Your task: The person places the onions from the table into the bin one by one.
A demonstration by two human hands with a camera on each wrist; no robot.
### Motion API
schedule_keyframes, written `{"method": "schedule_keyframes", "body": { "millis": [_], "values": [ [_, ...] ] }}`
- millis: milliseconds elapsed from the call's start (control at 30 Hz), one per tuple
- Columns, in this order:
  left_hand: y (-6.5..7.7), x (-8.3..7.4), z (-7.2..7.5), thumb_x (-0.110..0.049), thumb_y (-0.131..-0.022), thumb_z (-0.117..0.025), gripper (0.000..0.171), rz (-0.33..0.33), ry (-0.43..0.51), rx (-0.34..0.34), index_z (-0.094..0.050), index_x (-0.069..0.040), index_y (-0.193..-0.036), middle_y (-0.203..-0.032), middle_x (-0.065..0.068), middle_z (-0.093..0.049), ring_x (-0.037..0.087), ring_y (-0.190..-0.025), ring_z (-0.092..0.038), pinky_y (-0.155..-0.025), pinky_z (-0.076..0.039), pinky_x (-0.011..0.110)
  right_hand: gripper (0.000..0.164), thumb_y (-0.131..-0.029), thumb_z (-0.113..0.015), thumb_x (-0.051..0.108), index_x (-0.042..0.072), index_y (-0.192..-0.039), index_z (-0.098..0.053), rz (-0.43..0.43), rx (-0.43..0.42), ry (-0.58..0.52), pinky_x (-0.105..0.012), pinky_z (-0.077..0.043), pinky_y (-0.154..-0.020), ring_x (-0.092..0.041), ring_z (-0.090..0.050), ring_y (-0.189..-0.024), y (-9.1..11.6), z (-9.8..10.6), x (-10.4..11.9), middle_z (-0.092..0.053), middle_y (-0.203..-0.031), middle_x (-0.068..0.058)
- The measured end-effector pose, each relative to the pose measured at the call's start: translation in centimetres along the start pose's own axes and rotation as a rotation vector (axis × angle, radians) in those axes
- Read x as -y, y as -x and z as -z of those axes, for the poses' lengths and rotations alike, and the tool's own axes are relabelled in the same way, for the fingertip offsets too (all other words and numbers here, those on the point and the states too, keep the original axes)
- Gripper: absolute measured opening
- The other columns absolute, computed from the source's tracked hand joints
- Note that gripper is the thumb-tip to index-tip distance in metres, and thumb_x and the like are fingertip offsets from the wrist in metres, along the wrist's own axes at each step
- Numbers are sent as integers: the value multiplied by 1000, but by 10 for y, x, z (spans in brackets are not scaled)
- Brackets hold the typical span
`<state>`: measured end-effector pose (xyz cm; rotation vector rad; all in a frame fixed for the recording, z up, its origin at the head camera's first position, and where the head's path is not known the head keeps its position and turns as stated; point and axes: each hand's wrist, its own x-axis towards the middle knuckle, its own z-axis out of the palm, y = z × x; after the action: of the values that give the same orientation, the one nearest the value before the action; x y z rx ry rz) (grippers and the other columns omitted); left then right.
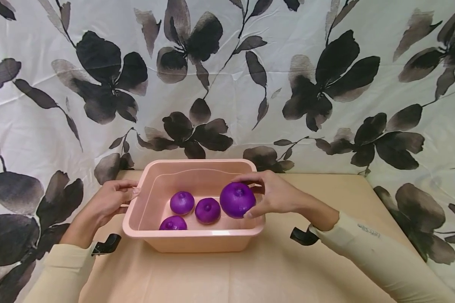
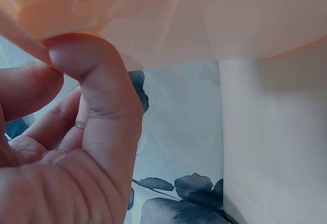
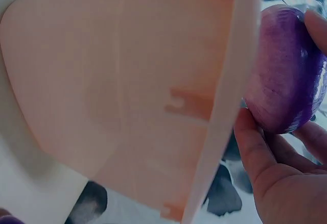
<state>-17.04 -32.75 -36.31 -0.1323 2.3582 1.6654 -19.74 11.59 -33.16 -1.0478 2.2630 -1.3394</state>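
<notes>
A pink plastic basin (image 1: 197, 234) stands on the table. My left hand (image 1: 110, 201) pinches its left rim between thumb and finger, which the left wrist view shows close up. My right hand (image 1: 277, 194) holds a large red onion (image 1: 238, 200) by its sides, above the basin's right end. In the right wrist view that onion (image 3: 286, 71) is beside the rim, fingers and thumb around it. Inside the basin lie three smaller onions: one at the back (image 1: 182, 202), one near the middle (image 1: 207, 211) and one at the front (image 1: 173, 223), partly hidden by the front wall.
The tan table (image 1: 227, 277) extends in front of the basin and to its right. A white cloth (image 1: 250, 105) with dark printed flowers hangs behind and shows at both sides. A black strap piece (image 1: 304, 236) sticks out from the right wrist.
</notes>
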Motion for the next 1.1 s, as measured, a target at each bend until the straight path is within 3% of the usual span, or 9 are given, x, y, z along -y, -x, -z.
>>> {"method": "schedule_keyframes", "body": {
  "millis": [167, 433, 700, 1100],
  "values": [
    [-2, -1, -1, -12, -106, -57, 52, -17, 6, 9, -41, 13, -148, -93, -12, -69, 6, -85, -70, -77, -62, 29, 74, -68, -94, 12, 20, -136, -67, -11, 85, 3, -43, -55, -106, -19, -67, -120, -17, -7, 2, -68, -134, 2],
    [-5, -4, -3, -11, -105, -57, 52, -22, 15, 6, -41, 13, -149, -93, -12, -69, 5, -86, -70, -77, -63, 29, 73, -67, -95, 8, 19, -133, -67, -33, 161, 26, -35, -56, -105, -15, -67, -119, -36, -23, 2, -69, -130, 5],
    [-5, -2, -2, -9, -106, -55, 52, -23, 20, 2, -39, 15, -149, -91, -12, -68, 4, -83, -69, -74, -62, 27, 81, -66, -99, 17, 15, -139, -65, -96, 168, 137, -37, -56, -106, -18, -65, -125, -50, -36, 0, -70, -133, 1],
    [-2, 1, -2, -12, -106, -57, 51, -11, -23, -24, -42, 13, -148, -95, -8, -69, 6, -86, -69, -76, -63, 29, 80, -66, -98, 11, 15, -138, -66, -125, 271, 186, -34, -55, -106, -20, -66, -128, -73, -49, -3, -71, -134, 2]
  ]
}}
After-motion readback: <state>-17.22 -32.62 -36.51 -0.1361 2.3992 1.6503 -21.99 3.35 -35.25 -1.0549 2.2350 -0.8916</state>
